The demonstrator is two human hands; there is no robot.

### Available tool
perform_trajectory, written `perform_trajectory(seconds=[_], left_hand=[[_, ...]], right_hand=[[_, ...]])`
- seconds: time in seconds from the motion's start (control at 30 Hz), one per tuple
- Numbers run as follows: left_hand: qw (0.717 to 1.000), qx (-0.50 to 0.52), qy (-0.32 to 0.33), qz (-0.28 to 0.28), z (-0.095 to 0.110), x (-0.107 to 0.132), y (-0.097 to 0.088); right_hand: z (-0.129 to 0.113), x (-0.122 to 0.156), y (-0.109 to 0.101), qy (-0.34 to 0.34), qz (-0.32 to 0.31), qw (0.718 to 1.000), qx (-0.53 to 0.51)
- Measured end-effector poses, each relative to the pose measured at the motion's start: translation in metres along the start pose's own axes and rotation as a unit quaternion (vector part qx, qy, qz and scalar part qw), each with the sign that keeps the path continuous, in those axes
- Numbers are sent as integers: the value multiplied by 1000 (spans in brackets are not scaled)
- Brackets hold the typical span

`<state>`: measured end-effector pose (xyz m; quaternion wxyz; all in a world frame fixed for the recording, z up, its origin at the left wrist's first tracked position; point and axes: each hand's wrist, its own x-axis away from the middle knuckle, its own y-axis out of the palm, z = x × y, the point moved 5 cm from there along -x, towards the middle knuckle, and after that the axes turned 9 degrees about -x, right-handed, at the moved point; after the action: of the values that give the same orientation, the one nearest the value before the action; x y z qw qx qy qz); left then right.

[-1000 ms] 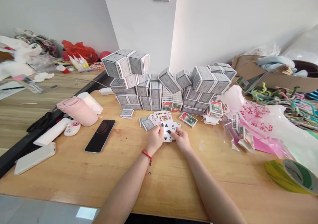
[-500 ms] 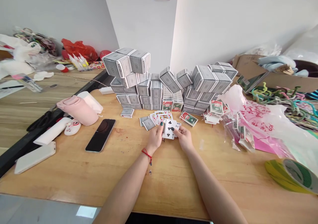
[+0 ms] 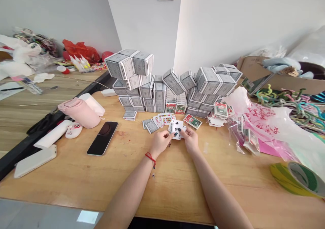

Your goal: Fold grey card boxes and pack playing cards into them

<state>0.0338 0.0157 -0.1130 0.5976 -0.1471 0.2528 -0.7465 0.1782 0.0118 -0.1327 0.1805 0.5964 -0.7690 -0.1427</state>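
Observation:
Between my two hands are a few playing cards, a three of clubs in front and a card marked 2 behind it on the right. My left hand, with a red string bracelet at the wrist, pinches the lower left of the three of clubs. My right hand grips the right side, its thumb on the card faces. Just beyond lie loose face-up cards and face-down grey-backed cards. A red and green card box lies right of them.
Behind stand stacked blocks of folded grey-backed cards. To the left are a black phone, a pink tumbler and a white power bank. Plastic bags and a yellow-green tape roll lie to the right.
My left hand has shifted right and its thumb has slid from the card's left edge onto its lower face. The three of clubs has moved slightly right, toward my right hand.

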Motion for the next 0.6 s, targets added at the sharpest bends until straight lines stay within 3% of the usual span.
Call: perform_trajectory(seconds=[0.6], left_hand=[[999, 29, 16, -38, 5, -1, 4]], right_hand=[[0, -3, -2, -1, -4, 1000, 4]])
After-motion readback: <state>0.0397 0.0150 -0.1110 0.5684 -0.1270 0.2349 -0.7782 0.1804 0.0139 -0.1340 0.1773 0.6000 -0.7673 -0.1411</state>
